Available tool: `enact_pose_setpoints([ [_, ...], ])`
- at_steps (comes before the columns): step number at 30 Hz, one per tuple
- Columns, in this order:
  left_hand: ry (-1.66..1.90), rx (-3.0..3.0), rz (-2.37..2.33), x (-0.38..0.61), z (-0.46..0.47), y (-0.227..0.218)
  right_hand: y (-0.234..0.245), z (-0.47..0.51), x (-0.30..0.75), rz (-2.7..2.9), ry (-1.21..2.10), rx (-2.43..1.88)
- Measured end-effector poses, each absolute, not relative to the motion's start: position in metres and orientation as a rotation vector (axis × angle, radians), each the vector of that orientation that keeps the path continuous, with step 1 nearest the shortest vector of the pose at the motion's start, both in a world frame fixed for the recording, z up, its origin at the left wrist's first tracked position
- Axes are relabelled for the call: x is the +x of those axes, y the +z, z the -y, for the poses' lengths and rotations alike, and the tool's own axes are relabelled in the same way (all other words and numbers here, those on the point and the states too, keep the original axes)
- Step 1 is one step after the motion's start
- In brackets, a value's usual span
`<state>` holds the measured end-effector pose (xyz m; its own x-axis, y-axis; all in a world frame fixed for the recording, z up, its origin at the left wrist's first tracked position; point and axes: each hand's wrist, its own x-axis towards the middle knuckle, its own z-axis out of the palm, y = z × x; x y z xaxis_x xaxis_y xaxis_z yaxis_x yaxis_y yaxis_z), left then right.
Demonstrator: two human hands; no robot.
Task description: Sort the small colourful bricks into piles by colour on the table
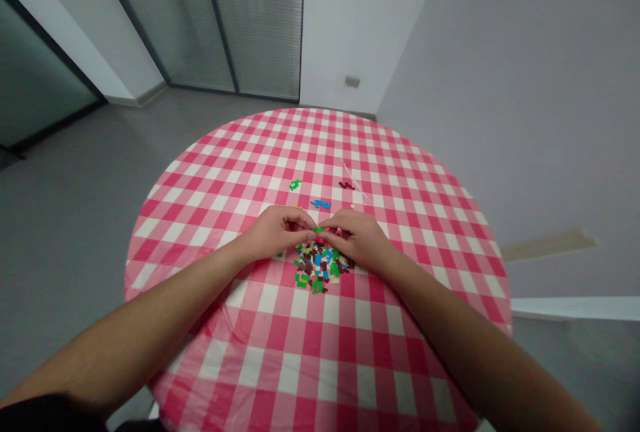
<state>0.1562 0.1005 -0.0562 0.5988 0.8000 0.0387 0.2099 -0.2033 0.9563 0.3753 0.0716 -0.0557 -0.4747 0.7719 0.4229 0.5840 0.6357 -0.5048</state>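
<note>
My left hand and my right hand meet over a pile of small coloured building bricks. The fingers of both are closed in a pinch, with their tips almost touching. Small green and red bricks show between the fingertips; whether they are joined is too small to tell. Green, brown, blue, white and cream pieces make up the pile, whose far side my hands partly cover.
Beyond my hands lie a green group of bricks, a blue one and a dark brown one. A red-and-white checked cloth covers the round table. Walls and a glass partition stand behind.
</note>
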Motion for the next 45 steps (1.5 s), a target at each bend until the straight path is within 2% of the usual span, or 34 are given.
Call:
enact_pose_setpoints([
  [45,0.865,2.054,-0.888,0.154,-0.102,-0.052,-0.055,-0.071,0.371,2.193,0.424,-1.057],
])
